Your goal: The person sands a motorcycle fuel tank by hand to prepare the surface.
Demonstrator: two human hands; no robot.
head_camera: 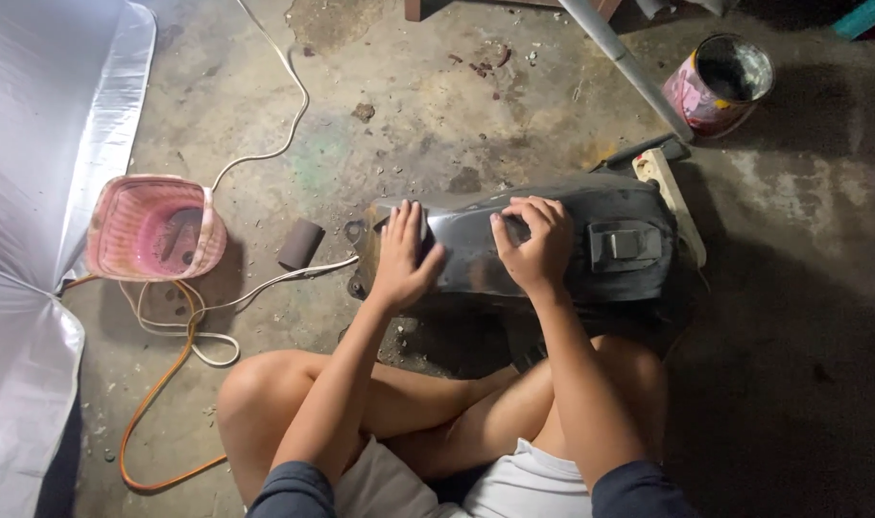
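A dark grey plastic vehicle panel [610, 240] lies on the concrete floor in front of my crossed legs. My left hand [402, 254] rests flat on the panel's left end, fingers spread. On the panel's middle my right hand [533, 240] presses down with fingers curled over something small and dark; I cannot tell what it is.
A pink basket [154, 228] stands at the left with white and orange cables [183, 326] beside it. A small dark roll [301, 244] lies near the panel. A paint can [725, 82] and a metal pole [625, 62] are at the upper right. A silver sheet [35, 192] covers the left edge.
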